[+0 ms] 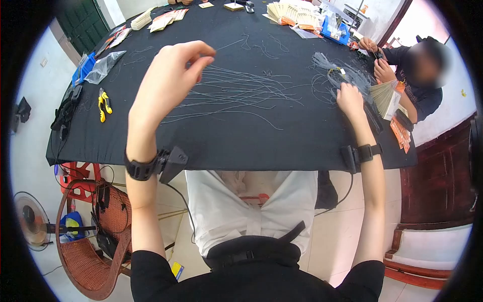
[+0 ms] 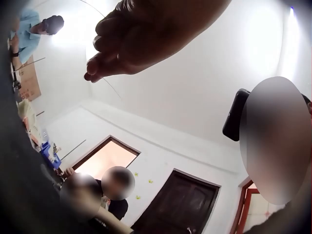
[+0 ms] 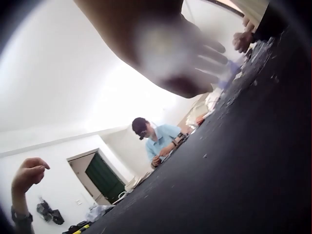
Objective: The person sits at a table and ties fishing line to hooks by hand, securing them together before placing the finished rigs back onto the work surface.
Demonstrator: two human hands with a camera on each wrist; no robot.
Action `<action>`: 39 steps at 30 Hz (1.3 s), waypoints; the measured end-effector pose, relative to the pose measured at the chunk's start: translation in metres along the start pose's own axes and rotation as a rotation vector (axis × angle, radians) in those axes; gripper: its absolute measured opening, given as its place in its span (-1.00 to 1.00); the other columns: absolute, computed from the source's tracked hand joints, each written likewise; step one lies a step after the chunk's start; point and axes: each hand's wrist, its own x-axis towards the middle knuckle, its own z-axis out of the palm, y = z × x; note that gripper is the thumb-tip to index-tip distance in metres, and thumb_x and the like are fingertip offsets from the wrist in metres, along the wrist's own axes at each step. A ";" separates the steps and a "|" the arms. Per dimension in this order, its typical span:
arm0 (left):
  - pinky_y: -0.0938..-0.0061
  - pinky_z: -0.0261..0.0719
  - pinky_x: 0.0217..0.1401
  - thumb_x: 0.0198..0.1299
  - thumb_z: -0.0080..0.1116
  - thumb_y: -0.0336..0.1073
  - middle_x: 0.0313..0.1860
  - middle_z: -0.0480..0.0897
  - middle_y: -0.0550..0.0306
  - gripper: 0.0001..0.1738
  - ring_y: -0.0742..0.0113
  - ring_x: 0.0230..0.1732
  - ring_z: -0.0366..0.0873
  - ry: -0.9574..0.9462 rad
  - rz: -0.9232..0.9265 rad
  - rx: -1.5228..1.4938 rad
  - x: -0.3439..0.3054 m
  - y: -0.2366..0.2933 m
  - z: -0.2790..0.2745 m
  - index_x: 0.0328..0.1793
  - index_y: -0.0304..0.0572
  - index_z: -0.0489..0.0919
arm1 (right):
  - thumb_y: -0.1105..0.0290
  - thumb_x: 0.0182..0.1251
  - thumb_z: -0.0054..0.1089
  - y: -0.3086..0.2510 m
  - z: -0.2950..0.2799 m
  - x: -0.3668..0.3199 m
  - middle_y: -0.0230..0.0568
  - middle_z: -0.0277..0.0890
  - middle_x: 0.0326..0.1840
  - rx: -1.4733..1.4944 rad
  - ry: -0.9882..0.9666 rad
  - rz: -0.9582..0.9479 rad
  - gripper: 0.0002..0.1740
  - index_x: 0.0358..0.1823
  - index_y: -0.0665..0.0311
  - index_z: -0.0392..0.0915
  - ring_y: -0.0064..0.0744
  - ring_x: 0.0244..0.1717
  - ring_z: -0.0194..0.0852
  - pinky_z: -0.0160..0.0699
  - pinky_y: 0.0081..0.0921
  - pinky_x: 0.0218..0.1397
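Raised over the left part of the black table, my left hand (image 1: 168, 75) has its fingers bent toward the thumb. A thin grey strand (image 1: 229, 46) runs from its fingertips, and the left wrist view shows a fine strand (image 2: 113, 88) at the pinching left hand (image 2: 141, 41). Several long grey strands (image 1: 241, 93) lie spread side by side below and right of it. My right hand (image 1: 350, 99) reaches to the near edge of a tangled bundle of strands (image 1: 327, 68). In the right wrist view the right hand's (image 3: 165, 48) fingers look extended, though blurred; contact with the bundle is unclear.
Yellow-handled pliers (image 1: 104, 104), a clear bag (image 1: 104, 66) and a blue tray (image 1: 83, 69) are on the left. Card stacks (image 1: 386, 99) stand beside a seated person (image 1: 427, 75) on the right. More cards (image 1: 297, 16) and a blue bin (image 1: 334, 31) lie at the back.
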 end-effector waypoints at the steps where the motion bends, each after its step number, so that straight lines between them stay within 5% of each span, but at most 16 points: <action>1: 0.60 0.38 -0.52 0.17 0.05 -0.38 -0.63 0.49 0.17 -0.85 0.52 -0.58 0.42 -0.041 -0.008 -0.006 -0.003 0.000 0.001 -0.20 -0.29 0.56 | 0.31 0.18 0.02 -0.010 -0.005 -0.003 -0.03 0.48 -0.12 0.010 0.113 -0.048 -0.70 -0.11 0.33 0.44 -0.09 -0.04 0.43 0.41 -0.17 0.01; 5: 0.51 0.41 -0.52 0.15 0.06 -0.38 -0.61 0.53 0.09 -0.89 0.40 -0.58 0.51 -0.149 0.050 0.013 -0.008 -0.016 0.033 -0.33 -0.30 0.50 | 0.36 0.18 0.05 -0.063 -0.025 -0.006 0.02 0.43 -0.02 0.622 0.383 -0.467 -0.63 0.00 0.38 0.39 -0.06 0.01 0.40 0.39 -0.28 0.05; 7: 0.45 0.43 -0.47 0.13 0.07 -0.36 -0.61 0.55 0.04 -0.88 0.28 -0.57 0.53 -0.157 0.078 0.063 -0.011 -0.017 0.053 -0.33 -0.28 0.51 | 0.30 0.25 0.03 -0.104 -0.055 -0.025 -0.03 0.43 0.03 1.062 0.168 -0.459 -0.60 0.07 0.35 0.37 -0.24 0.02 0.44 0.43 -0.36 0.01; 9: 0.42 0.44 -0.44 0.12 0.08 -0.36 -0.60 0.55 0.03 -0.89 0.23 -0.55 0.54 -0.199 0.022 0.033 -0.012 -0.013 0.063 -0.33 -0.26 0.52 | 0.22 0.26 0.04 -0.130 -0.066 -0.036 -0.03 0.43 0.04 1.178 0.014 -0.550 -0.56 0.08 0.34 0.37 -0.24 0.03 0.43 0.44 -0.41 -0.01; 14: 0.38 0.46 -0.40 0.11 0.08 -0.34 -0.58 0.57 0.02 -0.89 0.15 -0.50 0.56 -0.240 0.013 0.045 -0.019 -0.018 0.074 -0.34 -0.22 0.52 | 0.21 0.29 0.01 -0.161 -0.056 -0.048 -0.13 0.55 -0.29 1.370 -0.300 -0.563 -0.67 -0.16 0.37 0.50 -0.44 -0.27 0.48 0.46 -0.49 -0.19; 20: 0.33 0.48 -0.38 0.09 0.09 -0.32 -0.55 0.58 0.01 -0.89 0.08 -0.45 0.57 -0.279 -0.019 0.038 -0.031 -0.022 0.071 -0.35 -0.20 0.52 | 0.33 0.30 -0.03 -0.164 -0.051 -0.053 -0.37 0.42 -0.59 1.343 -0.402 -0.561 -0.74 -0.44 0.38 0.48 -0.66 -0.53 0.31 0.32 -0.65 -0.44; 25: 0.35 0.46 -0.38 0.07 0.10 -0.36 -0.53 0.57 0.02 -0.91 0.11 -0.46 0.55 -0.354 -0.040 0.215 -0.055 -0.053 0.040 -0.33 -0.19 0.54 | 0.32 0.29 -0.01 -0.151 -0.042 -0.052 -0.43 0.32 -0.69 1.166 -0.410 -0.495 -0.75 -0.47 0.34 0.48 -0.70 -0.62 0.18 0.13 -0.66 -0.57; 27: 0.33 0.46 -0.18 0.02 0.16 -0.33 -0.43 0.60 0.05 -0.87 0.14 -0.30 0.55 -0.504 -0.246 0.509 -0.069 -0.066 0.020 -0.29 -0.18 0.58 | 0.31 0.28 0.00 -0.146 -0.038 -0.053 -0.40 0.34 -0.70 1.139 -0.447 -0.487 -0.74 -0.47 0.34 0.49 -0.67 -0.64 0.19 0.14 -0.62 -0.58; 29: 0.29 0.32 0.11 -0.05 0.25 -0.28 -0.21 0.60 0.09 -0.74 0.16 -0.04 0.47 -0.527 -0.221 0.804 -0.084 -0.057 0.002 -0.19 -0.17 0.59 | 0.28 0.28 0.01 -0.144 -0.039 -0.056 -0.33 0.39 -0.69 1.100 -0.502 -0.495 -0.72 -0.44 0.36 0.51 -0.60 -0.64 0.25 0.22 -0.56 -0.55; 30: 0.25 0.11 0.29 -0.11 0.31 -0.22 0.01 0.51 0.06 -0.52 0.13 0.15 0.33 -0.601 -0.339 0.819 -0.079 -0.046 -0.002 0.00 -0.19 0.53 | 0.27 0.28 0.01 -0.144 -0.038 -0.057 -0.33 0.38 -0.69 1.106 -0.503 -0.507 -0.72 -0.43 0.36 0.51 -0.60 -0.64 0.26 0.22 -0.56 -0.55; 33: 0.28 0.15 0.28 -0.09 0.30 -0.18 0.12 0.43 0.00 -0.38 0.08 0.18 0.31 -0.364 0.006 0.497 -0.081 -0.036 0.002 0.15 -0.19 0.42 | 0.27 0.28 0.01 -0.152 -0.039 -0.058 -0.33 0.37 -0.69 1.120 -0.518 -0.540 -0.71 -0.42 0.37 0.51 -0.59 -0.62 0.27 0.24 -0.56 -0.53; 39: 0.28 0.27 0.23 0.06 0.19 -0.20 0.17 0.38 -0.16 -0.35 -0.01 0.20 0.31 -0.451 0.216 -0.076 -0.040 -0.008 0.066 0.26 -0.30 0.29 | 0.28 0.29 0.00 -0.153 -0.049 -0.059 -0.28 0.41 -0.63 1.070 -0.527 -0.536 -0.73 -0.35 0.39 0.51 -0.54 -0.57 0.33 0.30 -0.54 -0.48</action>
